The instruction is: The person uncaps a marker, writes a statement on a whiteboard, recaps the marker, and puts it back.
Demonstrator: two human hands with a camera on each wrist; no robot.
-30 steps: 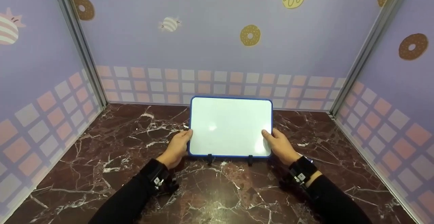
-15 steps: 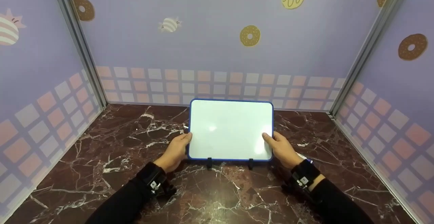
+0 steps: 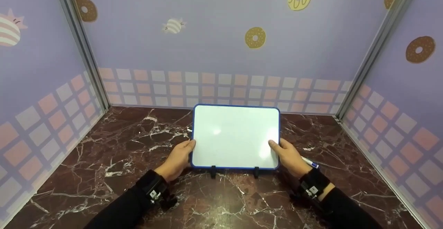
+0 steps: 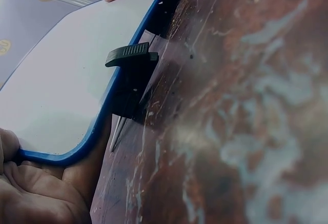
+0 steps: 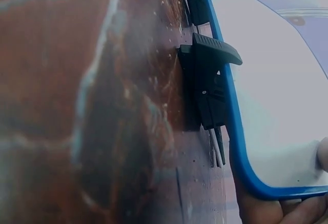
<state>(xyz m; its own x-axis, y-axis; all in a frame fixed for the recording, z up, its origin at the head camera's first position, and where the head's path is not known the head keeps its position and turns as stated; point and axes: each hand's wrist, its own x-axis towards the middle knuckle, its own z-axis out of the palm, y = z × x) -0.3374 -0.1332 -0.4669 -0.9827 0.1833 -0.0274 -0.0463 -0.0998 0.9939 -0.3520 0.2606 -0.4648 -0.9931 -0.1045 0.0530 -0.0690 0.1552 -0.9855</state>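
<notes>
A small whiteboard [image 3: 235, 135] with a blue frame leans back on a black stand, whose two front hooks [image 3: 213, 172] catch its lower edge. My left hand [image 3: 176, 160] grips the board's left edge, thumb on the white face and fingers behind. On the opposite edge my right hand [image 3: 290, 158] holds it the same way. Both wrist views show the ridged hooks, one nearer hook [image 4: 132, 55] in the left and another hook [image 5: 215, 52] in the right, close over the tabletop. The white face bears no writing, only glare. The board hides most of the stand.
A white marker with a blue end [image 3: 310, 162] lies on the table just right of my right wrist, partly hidden by it. Dark red marbled tabletop [image 3: 221, 204] surrounds the board. Behind it rises a purple wall [image 3: 207, 55] with checks and donuts; side walls flank the table.
Both hands have drawn the whiteboard and its stand a little toward me, keeping their grip. More of the marker shows beside my right wrist.
</notes>
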